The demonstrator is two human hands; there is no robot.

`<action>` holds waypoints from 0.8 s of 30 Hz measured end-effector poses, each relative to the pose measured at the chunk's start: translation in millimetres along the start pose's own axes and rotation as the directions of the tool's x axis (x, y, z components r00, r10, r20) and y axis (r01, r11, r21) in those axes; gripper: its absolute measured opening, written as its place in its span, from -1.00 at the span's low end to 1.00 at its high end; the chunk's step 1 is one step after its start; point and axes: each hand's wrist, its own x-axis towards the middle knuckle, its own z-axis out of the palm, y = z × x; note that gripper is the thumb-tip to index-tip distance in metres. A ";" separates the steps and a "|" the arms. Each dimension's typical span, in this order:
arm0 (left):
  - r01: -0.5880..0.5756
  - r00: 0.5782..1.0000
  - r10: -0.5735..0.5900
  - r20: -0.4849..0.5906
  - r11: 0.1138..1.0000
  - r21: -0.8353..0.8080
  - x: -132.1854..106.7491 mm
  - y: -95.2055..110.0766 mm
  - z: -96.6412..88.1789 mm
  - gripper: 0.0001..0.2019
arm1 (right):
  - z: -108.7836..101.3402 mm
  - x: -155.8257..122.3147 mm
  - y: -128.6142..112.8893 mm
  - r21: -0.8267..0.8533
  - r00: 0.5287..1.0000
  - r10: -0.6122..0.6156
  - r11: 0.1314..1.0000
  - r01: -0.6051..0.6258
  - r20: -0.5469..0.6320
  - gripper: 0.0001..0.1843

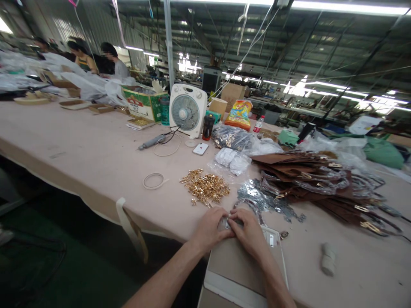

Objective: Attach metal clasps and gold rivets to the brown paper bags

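Note:
A flat taupe bag panel with pale edging lies at the table's front edge, partly under my forearms. At its upper left corner my left hand and my right hand meet, fingertips pinched together over a small silvery plate. What exactly the fingertips grip is hidden. A second metal plate is set in the panel's upper right corner. Just beyond the hands lie a pile of gold-coloured metal fittings and a spread of flat silvery metal pieces. A plastic-wrapped handle curves behind my right hand.
Stacked brown bag pieces with wrapped handles fill the right side. A grey roll lies nearer. Farther back are a fan, a phone, a corded hand tool and a tape ring. People sit at far left.

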 end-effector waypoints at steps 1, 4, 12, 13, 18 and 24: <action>-0.002 1.000 0.002 0.004 1.000 -0.003 -0.1 0.0 0.0 -0.62 | 0.4 -0.9 0.3 -0.006 1.000 -0.006 1.000 0.006 -0.005 -0.86; -0.001 1.000 0.001 0.012 1.000 -0.007 -0.1 -0.4 -0.1 -0.61 | 2.2 -3.5 0.5 -0.018 0.999 -0.022 1.000 0.021 -0.025 -0.82; -0.013 1.000 0.013 0.011 0.999 0.041 -2.3 -2.8 2.1 -0.57 | -6.9 -10.8 -13.0 0.176 0.990 0.027 0.984 -0.003 -0.135 -0.72; -0.009 1.000 0.009 0.007 0.998 0.055 -3.1 -4.0 3.0 -0.56 | -12.0 -13.3 -12.7 0.259 0.979 0.062 0.966 -0.011 -0.192 -0.70; -0.067 0.998 0.066 0.012 0.982 0.175 -1.4 -14.9 8.1 -0.60 | -59.9 -32.4 22.4 0.453 0.696 0.368 0.889 -0.069 -0.617 -0.58; -0.252 0.966 0.259 0.011 0.926 0.281 -1.7 -11.5 9.8 -0.64 | -132.7 -89.0 104.8 0.063 0.370 0.269 0.873 -0.483 -0.889 -0.33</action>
